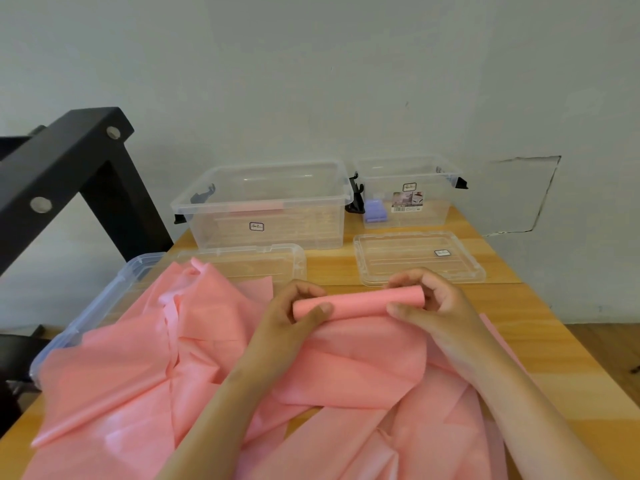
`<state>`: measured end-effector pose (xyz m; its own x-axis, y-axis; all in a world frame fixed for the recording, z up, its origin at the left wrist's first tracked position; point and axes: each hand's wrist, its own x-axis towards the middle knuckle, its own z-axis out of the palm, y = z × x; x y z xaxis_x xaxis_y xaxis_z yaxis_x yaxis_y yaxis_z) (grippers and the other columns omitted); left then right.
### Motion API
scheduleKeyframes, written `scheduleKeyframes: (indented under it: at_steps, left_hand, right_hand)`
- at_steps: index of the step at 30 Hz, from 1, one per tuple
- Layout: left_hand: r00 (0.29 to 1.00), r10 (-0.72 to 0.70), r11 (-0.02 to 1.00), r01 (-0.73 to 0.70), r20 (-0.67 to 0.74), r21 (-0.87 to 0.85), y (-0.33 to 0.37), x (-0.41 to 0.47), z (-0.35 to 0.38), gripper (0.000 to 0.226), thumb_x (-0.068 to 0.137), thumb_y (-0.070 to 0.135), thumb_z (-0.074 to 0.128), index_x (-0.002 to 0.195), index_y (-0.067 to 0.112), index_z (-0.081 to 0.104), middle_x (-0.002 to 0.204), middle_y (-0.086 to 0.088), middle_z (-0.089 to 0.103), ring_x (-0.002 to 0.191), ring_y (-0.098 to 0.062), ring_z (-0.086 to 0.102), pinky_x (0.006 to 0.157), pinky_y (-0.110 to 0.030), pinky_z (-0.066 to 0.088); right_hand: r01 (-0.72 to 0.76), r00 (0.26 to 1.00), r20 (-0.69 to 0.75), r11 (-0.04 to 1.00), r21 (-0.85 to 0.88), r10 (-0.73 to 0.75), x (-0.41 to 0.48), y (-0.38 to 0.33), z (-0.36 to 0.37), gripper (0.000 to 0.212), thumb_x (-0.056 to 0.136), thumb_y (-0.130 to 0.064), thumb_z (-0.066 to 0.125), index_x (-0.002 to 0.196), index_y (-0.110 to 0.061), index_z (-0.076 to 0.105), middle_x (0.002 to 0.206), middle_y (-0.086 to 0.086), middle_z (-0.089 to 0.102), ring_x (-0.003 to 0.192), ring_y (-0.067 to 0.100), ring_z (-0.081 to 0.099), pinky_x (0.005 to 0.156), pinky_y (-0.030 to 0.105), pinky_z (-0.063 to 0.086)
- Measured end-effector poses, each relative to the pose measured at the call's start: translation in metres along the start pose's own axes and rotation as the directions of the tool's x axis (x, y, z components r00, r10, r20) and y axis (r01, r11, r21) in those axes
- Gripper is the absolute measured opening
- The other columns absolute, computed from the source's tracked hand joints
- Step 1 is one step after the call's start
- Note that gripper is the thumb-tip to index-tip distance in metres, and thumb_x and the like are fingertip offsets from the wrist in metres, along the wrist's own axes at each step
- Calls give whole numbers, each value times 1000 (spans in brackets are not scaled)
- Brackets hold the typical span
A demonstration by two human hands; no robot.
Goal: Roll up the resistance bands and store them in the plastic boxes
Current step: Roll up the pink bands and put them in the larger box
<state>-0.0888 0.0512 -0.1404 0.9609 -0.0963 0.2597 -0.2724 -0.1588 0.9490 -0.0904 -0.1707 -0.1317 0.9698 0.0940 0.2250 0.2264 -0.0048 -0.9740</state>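
A partly rolled pink resistance band (356,301) forms a tube held above the table. My left hand (294,310) grips its left end, thumb in front. My right hand (426,303) grips the right end, fingers curled over the top. The unrolled part of the band hangs down toward me. More loose pink bands (145,368) lie heaped across the near table. A large clear plastic box (266,206) stands open at the back and holds a pink roll. A smaller clear box (408,195) to its right holds a purple roll (374,210).
Two clear lids lie on the wooden table (540,344): one (419,258) in front of the small box, one (242,261) partly under the pink heap. A third clear box (104,306) sits under the heap at left. A black frame (69,174) stands left.
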Motion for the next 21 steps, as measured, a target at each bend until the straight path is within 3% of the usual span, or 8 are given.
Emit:
scheduleKeyframes:
  at_steps: [2,4,7,9,13,15,18,21]
  left_hand:
    - [1000,16,995,-18,-17,-95,1,1,-2,18,80,13,73,92,19,60,93,5,62,80,0,55,72,-12,43]
    - [1000,-2,990,-2,-24,-144,-1,1,-3,21,81,14,72,95,20,60,98,3,62,84,-1,57,76,-13,45]
    - [998,-55,998,55,5,-3,-4,1,-2,7,92,23,62,99,23,61,96,16,62,88,7,55,81,-11,39]
    - [999,-46,998,46,13,51,-4,1,0,5,92,18,61,96,20,62,92,17,62,85,8,55,78,-8,38]
    - [998,2,996,-7,-59,-88,-1,2,-2,20,82,6,71,95,16,60,94,7,62,84,-1,57,75,-11,44]
    - [997,-46,989,37,-60,-143,-3,2,-3,22,82,11,73,97,21,60,95,7,62,81,-1,57,73,-15,45]
    - [995,-100,995,100,-7,-18,-6,1,-3,9,89,25,64,98,27,62,100,9,62,83,2,56,76,-17,42]
    - [999,-35,999,35,-26,15,-3,1,-3,12,86,17,67,95,23,61,98,10,61,85,3,55,77,-11,41]
  right_hand:
    - [-81,997,10,996,-34,82,1,3,0,20,76,-26,79,94,-30,72,89,-11,69,83,3,62,74,19,46]
    - [-114,993,9,992,-61,115,1,4,0,9,82,-20,73,90,-26,72,80,-15,69,74,-2,62,66,14,45]
    - [-20,1000,21,998,-54,21,0,2,-1,20,77,-8,76,87,-24,71,89,-7,70,80,5,62,70,17,46]
    - [14,999,38,999,-30,-13,0,1,-1,27,76,0,75,87,-24,70,93,-3,70,84,7,62,72,17,47]
    - [-111,993,39,994,21,111,0,3,1,16,83,-12,70,97,-18,70,89,-3,72,82,9,66,70,20,49]
    - [-111,994,20,994,-9,111,0,3,2,12,84,-11,70,95,-14,69,83,-5,73,78,7,65,65,16,48]
    - [-29,1000,3,999,17,28,0,0,1,21,77,-1,74,93,-14,68,83,-7,70,77,5,64,66,15,48]
    - [-47,999,8,998,41,46,0,0,1,26,76,-2,76,94,-18,68,84,-8,70,77,4,64,67,13,48]
